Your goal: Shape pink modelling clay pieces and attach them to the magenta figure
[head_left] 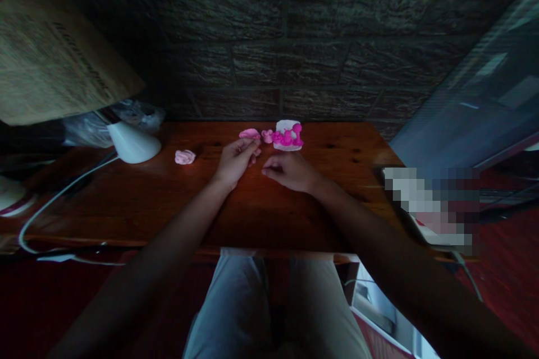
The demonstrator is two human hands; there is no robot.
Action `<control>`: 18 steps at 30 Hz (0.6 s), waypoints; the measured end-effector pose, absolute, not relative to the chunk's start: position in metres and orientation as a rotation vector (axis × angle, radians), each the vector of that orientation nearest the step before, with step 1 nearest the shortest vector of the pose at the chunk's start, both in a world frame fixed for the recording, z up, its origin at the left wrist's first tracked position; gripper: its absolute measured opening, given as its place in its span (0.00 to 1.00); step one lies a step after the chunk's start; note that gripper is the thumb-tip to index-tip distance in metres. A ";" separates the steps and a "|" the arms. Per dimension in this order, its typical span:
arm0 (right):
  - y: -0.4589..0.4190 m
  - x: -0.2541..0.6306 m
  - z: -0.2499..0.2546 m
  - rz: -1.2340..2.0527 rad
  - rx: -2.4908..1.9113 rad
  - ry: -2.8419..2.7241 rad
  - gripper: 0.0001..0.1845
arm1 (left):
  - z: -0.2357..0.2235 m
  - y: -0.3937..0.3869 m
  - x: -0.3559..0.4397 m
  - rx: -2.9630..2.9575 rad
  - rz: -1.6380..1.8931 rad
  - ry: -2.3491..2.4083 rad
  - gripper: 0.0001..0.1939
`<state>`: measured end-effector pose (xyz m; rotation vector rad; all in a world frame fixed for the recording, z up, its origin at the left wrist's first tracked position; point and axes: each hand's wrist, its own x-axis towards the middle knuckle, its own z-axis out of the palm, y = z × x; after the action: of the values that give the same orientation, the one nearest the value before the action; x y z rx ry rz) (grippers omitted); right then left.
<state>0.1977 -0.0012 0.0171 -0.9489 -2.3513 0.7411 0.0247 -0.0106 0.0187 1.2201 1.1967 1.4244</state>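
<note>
My left hand (236, 160) is closed over the wooden table, thumb and fingertips pinched together. Whatever it may hold is too small to make out. Just beyond its fingertips lies a flattish light pink piece of modelling clay (249, 132). Facing it from the right, my right hand (291, 170) has its fingers curled into a pinch, and their contents are hidden. Behind the hands are a small pink clay lump (267, 136) and several bright magenta clay pieces (288, 137), partly on a white sheet (283, 125). A crumpled pale pink clay lump (185, 157) rests farther left.
A lamp with a white base (133, 143) and a large printed paper shade (63, 50) stands at the left, its white cable (37, 197) looping over the table (126, 202). Clear plastic (143, 115) lies behind it. A dark brick wall (252, 61) borders the back.
</note>
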 end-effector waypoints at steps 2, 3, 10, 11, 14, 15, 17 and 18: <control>-0.002 0.198 0.017 0.749 -0.947 -2.344 0.05 | 0.019 -0.011 0.025 1.217 1.426 1.195 0.16; -0.002 0.198 0.018 0.752 -0.946 -2.341 0.05 | 0.019 -0.011 0.025 1.216 1.426 1.196 0.16; -0.002 0.197 0.017 0.757 -0.943 -2.349 0.05 | 0.020 -0.012 0.025 1.224 1.419 1.192 0.17; -0.001 0.197 0.016 0.755 -0.939 -2.350 0.06 | 0.020 -0.012 0.025 1.224 1.421 1.189 0.17; -0.001 0.198 0.017 0.753 -0.941 -2.345 0.05 | 0.020 -0.012 0.025 1.229 1.420 1.187 0.16; -0.001 0.198 0.017 0.752 -0.948 -2.343 0.05 | 0.020 -0.012 0.025 1.228 1.419 1.186 0.15; -0.002 0.198 0.017 0.750 -0.961 -2.345 0.05 | 0.020 -0.012 0.025 1.225 1.420 1.181 0.15; -0.002 0.198 0.018 0.750 -0.963 -2.347 0.06 | 0.020 -0.012 0.025 1.225 1.423 1.178 0.14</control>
<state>0.1979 -0.0017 0.0177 -0.9629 -2.3473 0.7496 0.0245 -0.0119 0.0198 1.2249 1.1780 1.4227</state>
